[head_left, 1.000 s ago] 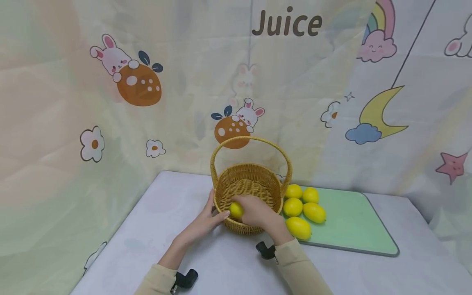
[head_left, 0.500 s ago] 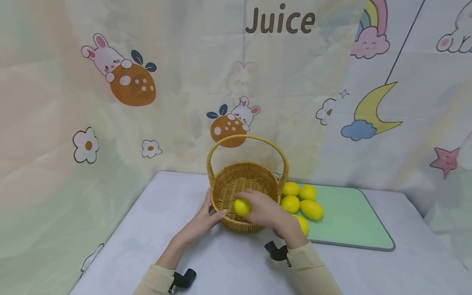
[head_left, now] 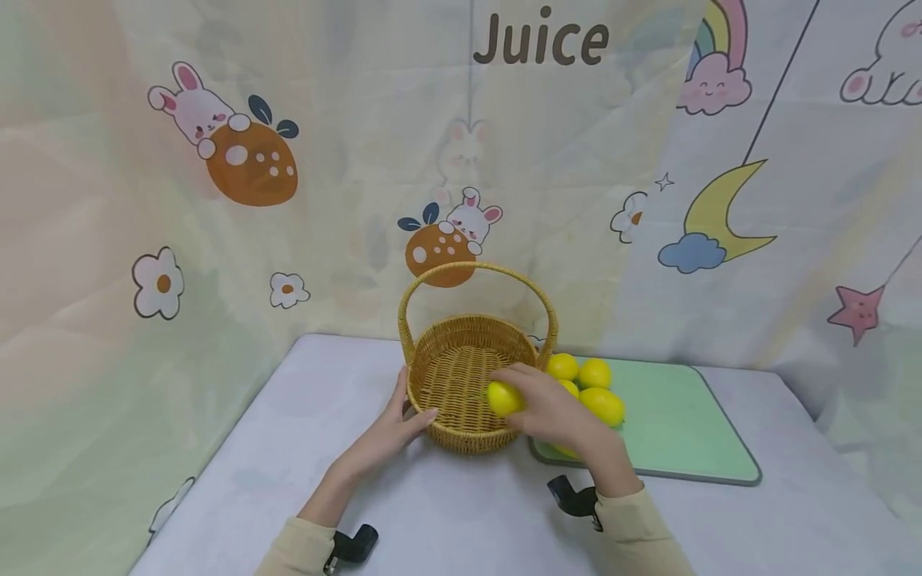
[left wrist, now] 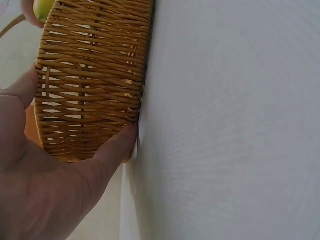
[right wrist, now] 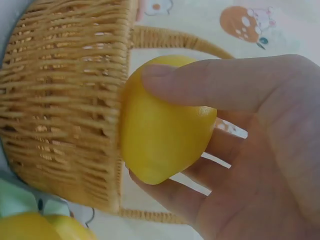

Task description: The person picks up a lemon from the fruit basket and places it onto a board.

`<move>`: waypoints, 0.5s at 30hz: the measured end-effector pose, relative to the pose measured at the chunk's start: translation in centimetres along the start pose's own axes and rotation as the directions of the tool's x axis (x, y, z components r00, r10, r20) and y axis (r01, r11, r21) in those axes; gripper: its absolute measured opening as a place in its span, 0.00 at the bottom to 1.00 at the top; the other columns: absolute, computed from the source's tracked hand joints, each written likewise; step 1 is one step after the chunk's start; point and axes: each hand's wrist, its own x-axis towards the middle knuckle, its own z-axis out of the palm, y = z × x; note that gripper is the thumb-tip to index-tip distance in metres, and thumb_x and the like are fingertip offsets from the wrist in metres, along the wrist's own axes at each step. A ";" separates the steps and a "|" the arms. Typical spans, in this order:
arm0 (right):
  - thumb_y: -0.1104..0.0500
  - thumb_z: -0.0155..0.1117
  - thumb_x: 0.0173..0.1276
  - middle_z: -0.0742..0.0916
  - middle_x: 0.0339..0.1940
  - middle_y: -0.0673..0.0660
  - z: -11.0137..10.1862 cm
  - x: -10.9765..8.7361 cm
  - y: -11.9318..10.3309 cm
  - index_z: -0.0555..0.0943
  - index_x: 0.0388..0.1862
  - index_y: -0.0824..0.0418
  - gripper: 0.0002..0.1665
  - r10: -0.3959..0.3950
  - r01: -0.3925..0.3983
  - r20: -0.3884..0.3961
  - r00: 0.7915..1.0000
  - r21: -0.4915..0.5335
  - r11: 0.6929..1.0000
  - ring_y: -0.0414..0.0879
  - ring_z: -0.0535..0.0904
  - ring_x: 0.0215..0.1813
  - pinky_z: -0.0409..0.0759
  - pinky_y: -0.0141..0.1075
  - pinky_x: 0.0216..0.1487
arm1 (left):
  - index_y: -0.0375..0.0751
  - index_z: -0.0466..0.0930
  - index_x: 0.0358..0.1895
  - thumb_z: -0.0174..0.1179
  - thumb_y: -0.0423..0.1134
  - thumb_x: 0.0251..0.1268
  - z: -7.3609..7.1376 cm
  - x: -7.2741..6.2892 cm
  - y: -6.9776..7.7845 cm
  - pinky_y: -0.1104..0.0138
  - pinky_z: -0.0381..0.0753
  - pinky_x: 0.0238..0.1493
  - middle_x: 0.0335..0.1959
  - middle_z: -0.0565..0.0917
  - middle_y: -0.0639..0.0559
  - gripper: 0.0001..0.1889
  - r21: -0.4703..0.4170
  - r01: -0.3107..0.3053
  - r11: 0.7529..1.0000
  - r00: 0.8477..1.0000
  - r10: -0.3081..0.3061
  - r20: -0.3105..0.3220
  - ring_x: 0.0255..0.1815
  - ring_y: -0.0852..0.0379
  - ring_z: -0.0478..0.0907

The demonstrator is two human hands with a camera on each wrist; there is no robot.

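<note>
A wicker basket with a tall handle stands on the table. My left hand holds its left side, the thumb at the front rim. In the left wrist view, the basket's woven side lies against my thumb and a finger. My right hand grips a lemon over the right part of the basket's opening. In the right wrist view, the thumb presses on the lemon and the fingers wrap behind it, close to the rim. No other lemon shows inside the basket.
A green board lies right of the basket, bearing several lemons near its left end; my right hand and forearm partly hide them. A printed curtain hangs behind the white table.
My right hand has moved right with the lemon, from the basket's front left inside toward its right rim. The left hand stays at the basket. The whole head view has shifted slightly.
</note>
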 end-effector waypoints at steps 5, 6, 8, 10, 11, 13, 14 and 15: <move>0.65 0.73 0.56 0.80 0.63 0.48 -0.9 -1.0 0.7 0.77 0.66 0.50 0.36 0.001 -0.001 -0.025 1.000 -0.007 1.000 0.46 0.77 0.60 0.79 0.48 0.62 | 0.77 0.20 0.75 0.59 0.58 0.68 -0.1 0.0 0.0 0.41 0.44 0.79 0.82 0.30 0.61 0.52 0.001 -0.009 1.000 1.000 0.009 0.002 0.84 0.50 0.37; 0.64 0.73 0.57 0.80 0.63 0.49 -1.2 -1.2 0.8 0.76 0.66 0.51 0.36 0.001 -0.001 -0.029 1.000 -0.012 1.000 0.47 0.77 0.61 0.78 0.49 0.63 | 0.77 0.20 0.75 0.59 0.58 0.69 -0.2 0.0 0.0 0.41 0.44 0.79 0.82 0.29 0.60 0.52 0.002 -0.009 1.000 1.000 0.009 0.002 0.84 0.49 0.37; 0.65 0.72 0.58 0.81 0.63 0.51 -1.6 -1.6 1.1 0.77 0.66 0.53 0.35 0.001 -0.002 -0.035 0.999 -0.014 1.000 0.49 0.77 0.61 0.78 0.51 0.63 | 0.77 0.19 0.75 0.58 0.57 0.70 -0.2 0.0 -0.1 0.42 0.44 0.79 0.82 0.29 0.60 0.52 0.006 -0.008 1.000 1.000 0.008 0.003 0.84 0.49 0.36; 0.65 0.72 0.58 0.82 0.62 0.51 -2.1 -2.1 1.5 0.77 0.65 0.53 0.34 0.011 -0.012 -0.045 0.999 -0.019 1.000 0.50 0.78 0.60 0.79 0.51 0.61 | 0.77 0.19 0.74 0.58 0.57 0.70 -0.1 0.0 -0.2 0.42 0.44 0.79 0.82 0.28 0.59 0.52 0.008 -0.006 1.000 1.000 0.006 0.005 0.84 0.49 0.36; 0.65 0.72 0.58 0.82 0.61 0.52 -2.4 -2.3 1.6 0.77 0.64 0.53 0.34 0.019 -0.020 -0.048 0.999 -0.018 1.000 0.50 0.78 0.59 0.79 0.51 0.60 | 0.77 0.19 0.74 0.58 0.57 0.70 -0.1 0.0 -0.2 0.41 0.44 0.79 0.82 0.28 0.58 0.52 0.009 -0.008 1.000 1.000 0.008 0.005 0.84 0.48 0.36; 0.66 0.71 0.57 0.83 0.59 0.52 -2.8 -2.7 2.2 0.77 0.64 0.54 0.34 0.041 -0.042 -0.050 0.998 -0.008 0.999 0.50 0.78 0.56 0.80 0.50 0.57 | 0.77 0.19 0.74 0.58 0.57 0.70 -0.1 0.0 -0.1 0.42 0.45 0.79 0.82 0.29 0.58 0.52 0.006 -0.004 1.000 1.000 0.004 0.005 0.84 0.48 0.35; 0.66 0.71 0.56 0.83 0.59 0.53 -3.0 -2.8 2.5 0.76 0.64 0.55 0.34 0.050 -0.050 -0.049 0.998 -0.006 0.999 0.50 0.78 0.55 0.80 0.50 0.56 | 0.77 0.19 0.74 0.58 0.57 0.70 -0.1 0.0 -0.1 0.42 0.45 0.79 0.82 0.29 0.58 0.52 0.003 -0.004 1.000 1.000 0.004 0.004 0.84 0.48 0.36; 0.66 0.71 0.56 0.83 0.58 0.53 -3.2 -2.9 2.7 0.76 0.65 0.55 0.35 0.070 -0.070 -0.045 0.997 -0.003 0.998 0.49 0.79 0.53 0.80 0.48 0.54 | 0.78 0.19 0.74 0.58 0.58 0.69 -0.1 0.0 -0.1 0.42 0.45 0.79 0.82 0.29 0.58 0.52 0.000 -0.003 1.000 1.000 0.003 0.002 0.84 0.48 0.36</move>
